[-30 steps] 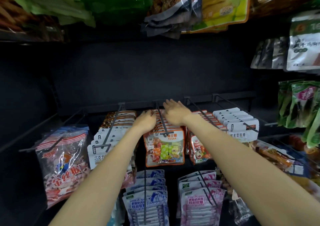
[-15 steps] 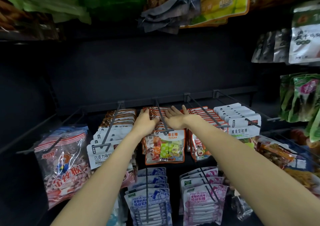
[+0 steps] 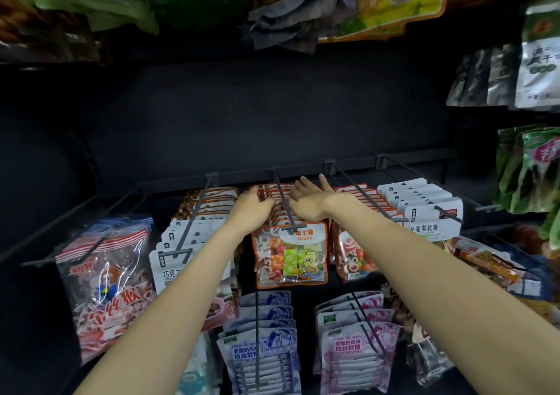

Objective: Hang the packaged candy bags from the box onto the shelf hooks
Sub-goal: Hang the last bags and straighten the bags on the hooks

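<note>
1. Left hand (image 3: 253, 208): reaches to the middle hook's row of bags, fingers curled down over the header cards on the left side of the hook; whether it actually grips a bag cannot be told
2. Right hand (image 3: 306, 200): palm turned towards the left, fingers straight and spread, laid against the right side of the same row; it holds nothing
3. Middle hook (image 3: 283, 200): dark metal rod running from the back rail towards the viewer, passing between the two hands
4. Candy bags (image 3: 291, 258): orange-edged clear packs of mixed sweets, hanging in a row on the middle hook; the front one shows "SUGAR" on its card
5. Back rail (image 3: 242, 176): dark bar carrying the row of hooks
6. White packs (image 3: 178, 243): on the hook just left of the candy bags
7. Red striped bag (image 3: 103, 285): at far left, hanging alone
8. White-carded packs (image 3: 430, 213): on the hook to the right
9. Blue packs (image 3: 260, 352) and pink packs (image 3: 351, 343): on the lower row, beneath the hands
10. Green bags (image 3: 533, 170): at the right edge
</note>
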